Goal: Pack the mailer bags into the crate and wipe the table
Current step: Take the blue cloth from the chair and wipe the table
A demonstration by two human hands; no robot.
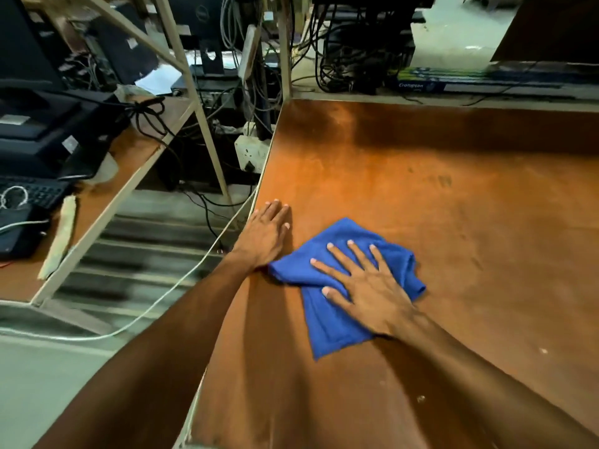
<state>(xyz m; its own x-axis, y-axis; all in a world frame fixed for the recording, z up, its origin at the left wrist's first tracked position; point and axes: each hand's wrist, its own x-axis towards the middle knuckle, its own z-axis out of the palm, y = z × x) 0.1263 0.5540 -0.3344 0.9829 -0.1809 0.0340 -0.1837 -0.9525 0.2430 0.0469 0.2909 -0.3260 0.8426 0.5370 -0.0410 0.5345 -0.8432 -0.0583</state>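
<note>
The right hand (366, 286) lies flat with fingers spread, pressing the blue cloth (343, 286) onto the table (453, 205) near its left edge. The left hand (267, 233) rests open, palm down, at that edge, just beside the cloth.

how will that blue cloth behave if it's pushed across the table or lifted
Probably floppy: the blue cloth lies creased and folded over itself, so lifted by one corner it would likely droop. Pushed under the flat right hand, it should slide over the smooth table, though its loose edges may bunch. It looks thin, so it is likely light.
</note>
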